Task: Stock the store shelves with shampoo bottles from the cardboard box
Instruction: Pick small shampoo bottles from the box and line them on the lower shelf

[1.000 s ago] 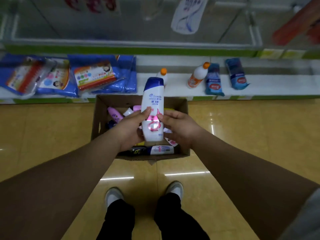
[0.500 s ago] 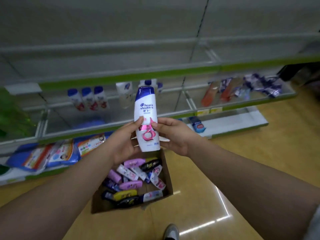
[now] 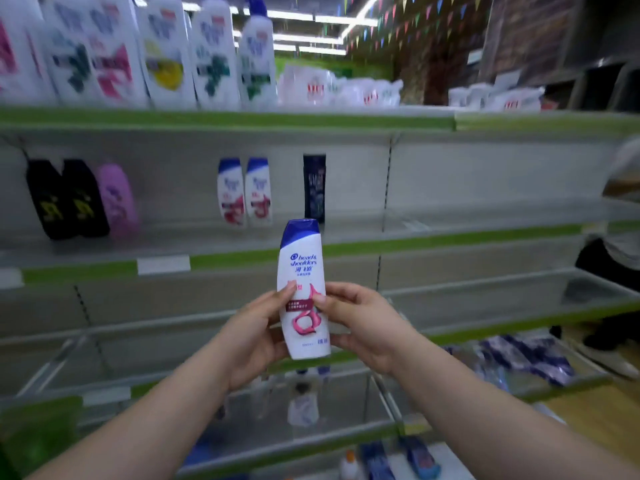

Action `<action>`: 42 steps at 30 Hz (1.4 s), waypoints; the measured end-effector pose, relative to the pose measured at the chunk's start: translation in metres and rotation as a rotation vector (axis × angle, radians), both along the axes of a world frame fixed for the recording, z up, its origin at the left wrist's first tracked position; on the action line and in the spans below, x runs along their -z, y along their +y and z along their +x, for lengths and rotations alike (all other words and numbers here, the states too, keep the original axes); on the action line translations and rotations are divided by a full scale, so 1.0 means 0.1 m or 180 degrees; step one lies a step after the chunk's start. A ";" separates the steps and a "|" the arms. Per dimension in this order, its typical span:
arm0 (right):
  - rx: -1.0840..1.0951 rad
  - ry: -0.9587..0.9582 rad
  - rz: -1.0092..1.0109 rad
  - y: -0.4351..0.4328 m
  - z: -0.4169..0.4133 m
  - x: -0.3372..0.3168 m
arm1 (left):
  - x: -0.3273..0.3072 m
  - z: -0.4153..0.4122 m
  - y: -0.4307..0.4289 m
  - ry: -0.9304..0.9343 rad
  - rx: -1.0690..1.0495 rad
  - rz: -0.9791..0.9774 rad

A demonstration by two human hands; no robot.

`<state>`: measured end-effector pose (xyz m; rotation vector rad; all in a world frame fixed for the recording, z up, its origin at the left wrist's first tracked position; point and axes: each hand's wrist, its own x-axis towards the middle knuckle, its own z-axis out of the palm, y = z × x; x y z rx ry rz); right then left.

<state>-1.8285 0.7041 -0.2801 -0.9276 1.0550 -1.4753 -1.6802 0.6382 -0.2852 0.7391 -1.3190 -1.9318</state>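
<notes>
Both forearms reach in from the near edge, and the left hand (image 3: 252, 337) and right hand (image 3: 363, 327) meet around one shampoo bottle (image 3: 304, 271), held in the air in front of the shelves, dead centre. The left hand grasps it from the left, thumb pressed on the front label. The right hand grasps it from the right, thumb on the label too, fingers curled behind the lower body. The bottle stands upright, long axis near vertical with the top leaning a touch left, blue cap (image 3: 300, 232) up, flat base down, printed front facing the camera. Down below the hands, the low shelves: a small orange-capped bottle (image 3: 349, 462) and blue packs (image 3: 420, 459) at the very bottom, blue-and-white packets (image 3: 526, 355) off to the right. Beyond the held bottle runs the middle shelf (image 3: 450, 242) with its green edge: two matching white bottles (image 3: 230, 192) side by side just left of the cap, a dark bottle (image 3: 314, 187) right behind it, and far left two black bottles (image 3: 83, 202) beside a purple bottle (image 3: 117, 200). Up top, a blurred row of big white bottles (image 3: 166, 50), then white pouches (image 3: 339, 88) to the right. At the right edge, part of another person (image 3: 620, 244). Farthest back, ceiling lights (image 3: 304, 38) and coloured bunting (image 3: 398, 22).
</notes>
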 end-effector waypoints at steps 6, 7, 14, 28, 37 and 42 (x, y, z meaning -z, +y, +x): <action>-0.0225 0.0167 -0.0175 -0.23 0.06 -0.52 | -0.54 0.10 -0.08 -0.0197 -0.0336 -0.0549; -0.0273 0.0183 -0.0199 -0.29 0.10 -0.57 | -0.60 0.16 -0.11 -0.0203 -0.0410 -0.0579; -0.0671 0.0264 -0.0040 -0.68 0.49 -0.56 | -0.56 0.59 -0.45 -0.0525 -0.0658 -0.0708; -0.0462 0.0364 -0.0093 -1.64 0.78 -0.92 | -0.85 0.89 -1.61 -0.0336 -0.0478 -0.0980; -0.0519 0.0246 0.0112 -2.10 0.56 -0.68 | -0.60 0.68 -2.12 -0.0261 -0.0349 -0.0648; -0.0860 0.0250 0.0268 -2.41 0.48 -0.66 | -0.58 0.61 -2.36 -0.0162 -0.0602 -0.0435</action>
